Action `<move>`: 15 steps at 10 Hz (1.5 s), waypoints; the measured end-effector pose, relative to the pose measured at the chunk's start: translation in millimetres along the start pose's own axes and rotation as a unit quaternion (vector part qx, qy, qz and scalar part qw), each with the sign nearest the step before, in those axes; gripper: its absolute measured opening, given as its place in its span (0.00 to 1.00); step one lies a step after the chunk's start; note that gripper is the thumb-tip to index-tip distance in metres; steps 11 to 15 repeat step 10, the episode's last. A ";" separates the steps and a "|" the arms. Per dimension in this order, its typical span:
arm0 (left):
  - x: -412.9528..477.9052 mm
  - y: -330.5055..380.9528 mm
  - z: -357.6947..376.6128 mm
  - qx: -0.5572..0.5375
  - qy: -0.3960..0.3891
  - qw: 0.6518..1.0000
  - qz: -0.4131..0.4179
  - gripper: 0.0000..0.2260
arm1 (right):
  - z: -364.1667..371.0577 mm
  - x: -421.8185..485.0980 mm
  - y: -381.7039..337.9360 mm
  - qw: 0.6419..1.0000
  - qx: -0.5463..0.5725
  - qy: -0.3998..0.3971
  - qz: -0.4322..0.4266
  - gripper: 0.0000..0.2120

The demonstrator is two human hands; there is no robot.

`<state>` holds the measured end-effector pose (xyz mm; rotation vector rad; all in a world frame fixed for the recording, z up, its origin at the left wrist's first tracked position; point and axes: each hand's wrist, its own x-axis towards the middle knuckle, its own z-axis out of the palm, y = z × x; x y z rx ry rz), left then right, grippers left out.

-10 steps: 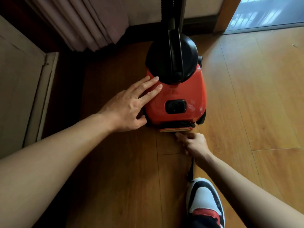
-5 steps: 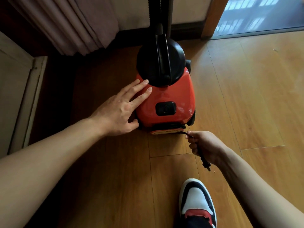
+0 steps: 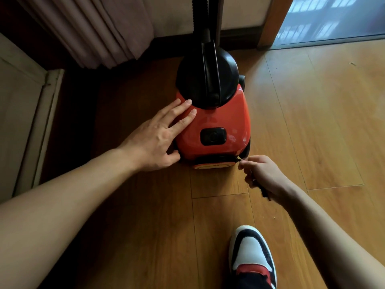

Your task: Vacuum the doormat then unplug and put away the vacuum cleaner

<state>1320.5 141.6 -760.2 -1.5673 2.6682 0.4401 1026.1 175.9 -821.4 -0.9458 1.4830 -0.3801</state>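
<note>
A red and black canister vacuum cleaner (image 3: 227, 124) stands on the wooden floor in the middle of the head view, its black hose rising out of the top of the frame. My left hand (image 3: 158, 136) lies flat against its left side, fingers spread on the red shell. My right hand (image 3: 262, 176) is closed around the black power cord and plug (image 3: 264, 191) just off the vacuum's rear right corner, where the cord comes out. The plug end pokes out below my fist. No doormat is in view.
A grey-pink curtain (image 3: 100, 28) hangs at the back left beside a pale cabinet door (image 3: 23, 113). A glass door (image 3: 333, 17) with a wooden frame is at the back right. My shoe (image 3: 252, 255) stands on the floor boards near the bottom.
My right hand took hold of the cord at the vacuum's rear and drew back to the right with it, then closed in near the rear corner. The left hand stayed on the shell.
</note>
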 end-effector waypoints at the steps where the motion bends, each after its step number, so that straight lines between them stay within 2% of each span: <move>1: -2.0 0.3 2.1 -0.001 0.000 1.000 -0.004 0.45 | -16.1 10.3 1.3 0.964 -0.248 -0.017 -0.098 0.11; 2: -2.2 0.5 2.9 -0.007 0.003 1.000 -0.005 0.45 | -18.1 26.6 18.4 0.951 -0.287 0.016 -0.119 0.10; 3: -0.8 1.5 1.6 -0.009 0.001 1.000 -0.007 0.45 | -11.2 40.7 36.4 0.954 -0.256 0.092 -0.128 0.07; 4: -1.4 2.5 0.9 -0.004 -0.006 1.000 -0.012 0.45 | -1.8 48.1 47.3 0.942 -0.255 0.164 -0.147 0.05; 6: -1.9 3.2 0.3 -0.010 0.005 1.000 -0.014 0.44 | 10.7 51.2 53.0 0.901 -0.330 0.227 -0.167 0.09; 8: -2.2 12.5 -4.7 0.023 0.005 0.999 -0.023 0.40 | 7.5 39.2 55.6 0.903 -0.339 0.208 -0.164 0.16; 10: -4.9 35.6 -12.7 -0.014 0.049 0.996 -0.067 0.37 | -5.5 21.2 49.1 0.913 -0.306 0.230 -0.142 0.12; 15: -4.9 35.6 -12.7 -0.014 0.049 0.996 -0.067 0.37 | -5.5 21.2 49.1 0.913 -0.306 0.230 -0.142 0.12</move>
